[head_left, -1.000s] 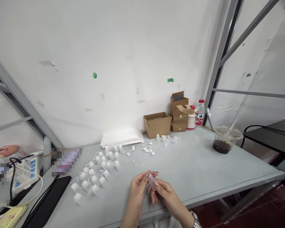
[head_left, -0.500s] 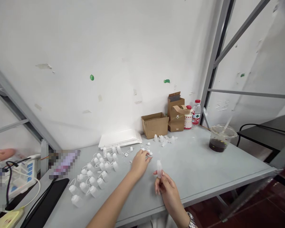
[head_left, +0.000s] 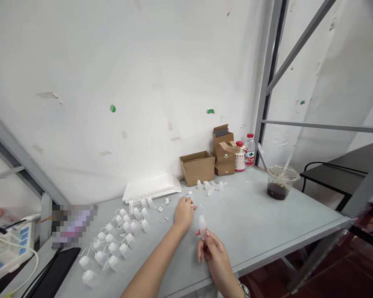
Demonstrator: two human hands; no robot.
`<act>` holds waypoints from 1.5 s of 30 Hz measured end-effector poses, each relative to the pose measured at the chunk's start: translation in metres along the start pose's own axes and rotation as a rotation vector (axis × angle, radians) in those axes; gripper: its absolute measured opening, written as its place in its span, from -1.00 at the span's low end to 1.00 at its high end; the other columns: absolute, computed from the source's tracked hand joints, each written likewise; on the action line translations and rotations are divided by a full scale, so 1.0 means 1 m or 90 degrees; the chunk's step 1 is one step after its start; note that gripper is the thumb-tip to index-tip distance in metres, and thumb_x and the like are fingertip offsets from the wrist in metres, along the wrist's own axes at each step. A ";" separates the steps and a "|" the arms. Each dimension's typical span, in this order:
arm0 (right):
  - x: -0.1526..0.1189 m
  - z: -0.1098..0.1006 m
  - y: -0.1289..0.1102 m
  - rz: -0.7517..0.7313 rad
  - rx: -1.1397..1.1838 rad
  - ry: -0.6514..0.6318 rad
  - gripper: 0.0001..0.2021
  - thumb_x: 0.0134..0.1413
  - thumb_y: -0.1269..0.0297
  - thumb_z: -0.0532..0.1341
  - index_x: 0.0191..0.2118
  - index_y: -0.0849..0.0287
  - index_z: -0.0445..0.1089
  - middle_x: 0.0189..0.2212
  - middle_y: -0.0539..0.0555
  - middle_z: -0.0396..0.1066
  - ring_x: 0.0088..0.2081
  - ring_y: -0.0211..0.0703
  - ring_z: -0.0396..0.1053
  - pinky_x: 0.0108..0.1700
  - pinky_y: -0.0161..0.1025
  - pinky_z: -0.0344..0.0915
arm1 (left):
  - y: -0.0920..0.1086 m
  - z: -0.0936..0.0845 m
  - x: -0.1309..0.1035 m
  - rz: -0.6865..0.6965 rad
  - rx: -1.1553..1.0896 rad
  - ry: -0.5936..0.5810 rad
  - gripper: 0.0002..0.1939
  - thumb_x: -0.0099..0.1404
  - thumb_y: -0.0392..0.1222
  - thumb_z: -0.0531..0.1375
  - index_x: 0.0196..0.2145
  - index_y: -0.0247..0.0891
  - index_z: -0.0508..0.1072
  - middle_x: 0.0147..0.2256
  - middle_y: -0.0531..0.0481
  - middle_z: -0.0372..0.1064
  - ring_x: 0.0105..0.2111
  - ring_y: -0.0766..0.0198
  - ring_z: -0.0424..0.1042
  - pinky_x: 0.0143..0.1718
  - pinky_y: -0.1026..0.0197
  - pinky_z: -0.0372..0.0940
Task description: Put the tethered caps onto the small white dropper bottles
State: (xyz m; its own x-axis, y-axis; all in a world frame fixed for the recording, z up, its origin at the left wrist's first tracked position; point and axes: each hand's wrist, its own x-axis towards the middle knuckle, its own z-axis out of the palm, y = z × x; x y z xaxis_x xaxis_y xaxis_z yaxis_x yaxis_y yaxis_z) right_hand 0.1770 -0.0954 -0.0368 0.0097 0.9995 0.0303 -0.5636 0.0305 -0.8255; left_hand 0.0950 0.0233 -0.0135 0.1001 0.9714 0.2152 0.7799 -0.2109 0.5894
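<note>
My right hand (head_left: 216, 252) pinches a small translucent plastic bottle (head_left: 202, 227), held upright above the table's front part. My left hand (head_left: 184, 213), to its upper left, has its fingers bent together around a small white cap (head_left: 192, 204), mostly hidden by the fingers. A thin clear loop (head_left: 202, 206) shows between the left fingertips and the bottle's top; where it joins is unclear. Loose white caps (head_left: 161, 209) lie left of my left hand. Farther left, several capped bottles (head_left: 114, 249) with strap loops stand in rows. Several uncapped bottles (head_left: 210, 191) lie or stand near the box.
On the grey table (head_left: 248, 223) stand an open cardboard box (head_left: 198, 170), a brown paper bag (head_left: 224, 159), a red-capped water bottle (head_left: 250, 151) and a cup of dark drink (head_left: 279, 188). White sheets (head_left: 152, 188) lie by the wall. A black object (head_left: 57, 271) and power strip (head_left: 10, 248) are left.
My left hand has drawn back slightly from the loose caps, its fingers now closed. The clear loop shows above the right hand's bottle. The whole view has shifted slightly.
</note>
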 end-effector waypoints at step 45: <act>-0.007 -0.007 0.007 -0.033 -0.369 -0.114 -0.85 -0.17 0.25 0.30 -0.43 0.22 0.42 -0.56 -0.04 0.29 -0.46 -0.24 0.20 -0.38 -0.33 0.15 | -0.017 -0.078 -0.121 -0.058 -0.364 0.130 -0.83 -0.11 -0.17 0.31 -0.46 -0.15 0.55 -0.47 -0.01 0.49 -0.36 0.15 0.45 -0.23 0.18 0.30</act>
State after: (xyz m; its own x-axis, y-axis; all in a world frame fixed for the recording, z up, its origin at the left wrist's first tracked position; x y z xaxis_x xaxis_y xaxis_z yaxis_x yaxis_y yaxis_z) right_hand 0.1792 -0.1024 -0.0470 -0.1424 0.9811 0.1311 -0.0235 0.1291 -0.9914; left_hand 0.0215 -0.0989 0.0108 -0.1160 0.9598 0.2557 0.3186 -0.2078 0.9248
